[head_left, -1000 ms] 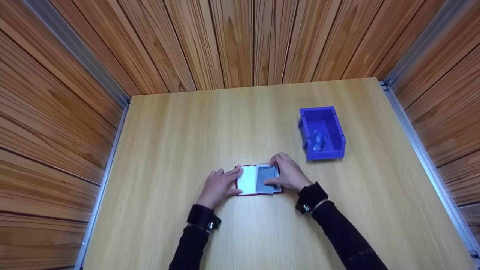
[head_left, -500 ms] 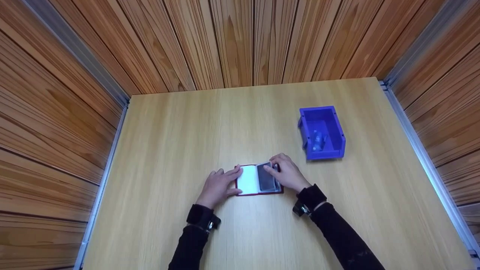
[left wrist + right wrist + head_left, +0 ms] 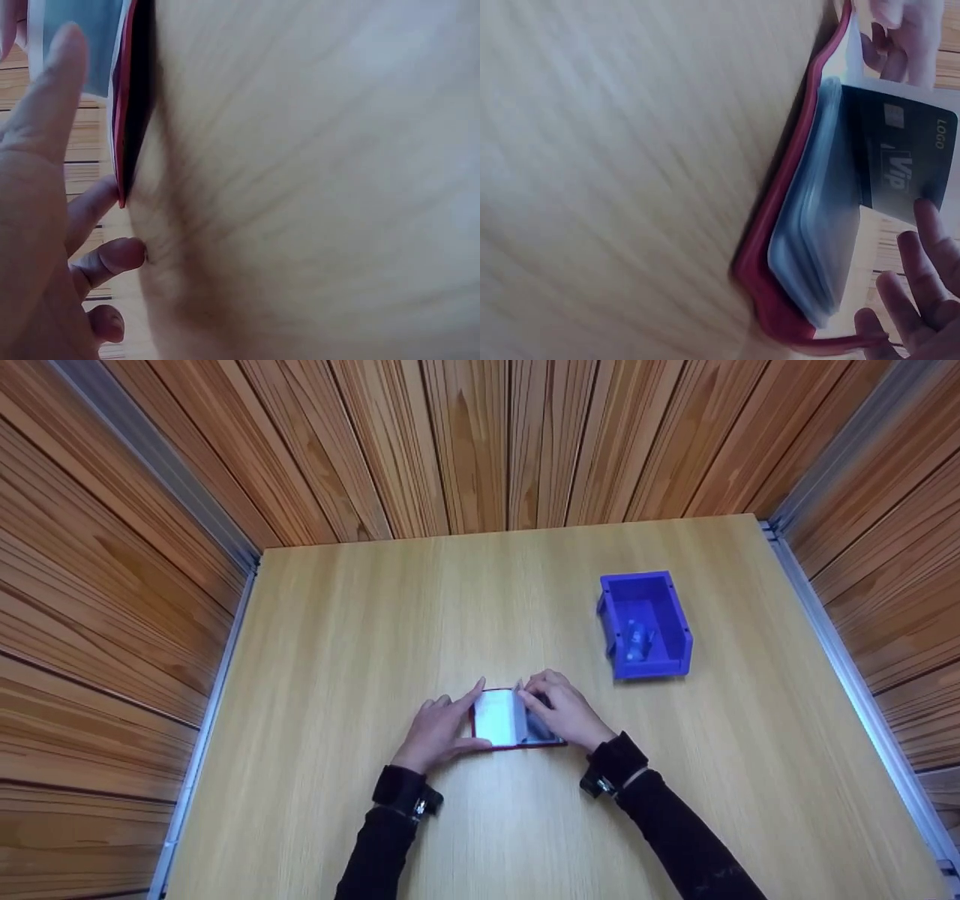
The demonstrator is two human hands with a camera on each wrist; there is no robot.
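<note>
A red card holder lies open on the table, its left side showing a white page. My left hand holds that side, with the thumb at the near edge and the index finger at the far edge. At the right half, my right hand pinches a clear sleeve page and lifts it leftward. In the right wrist view, a dark card marked "Vip" and "LOGO" shows in the raised page. Several more clear sleeves lie below it. My right thumb and fingers hide part of the holder in the head view.
A blue plastic bin stands on the table at the right, beyond my right hand. It holds small clear bluish items whose kind I cannot tell. Wooden walls border the wooden table at the back and sides.
My right hand has moved left and turned a sleeve page up toward the white page. My left thumb has slid a little further over the holder. The bin has stayed put.
</note>
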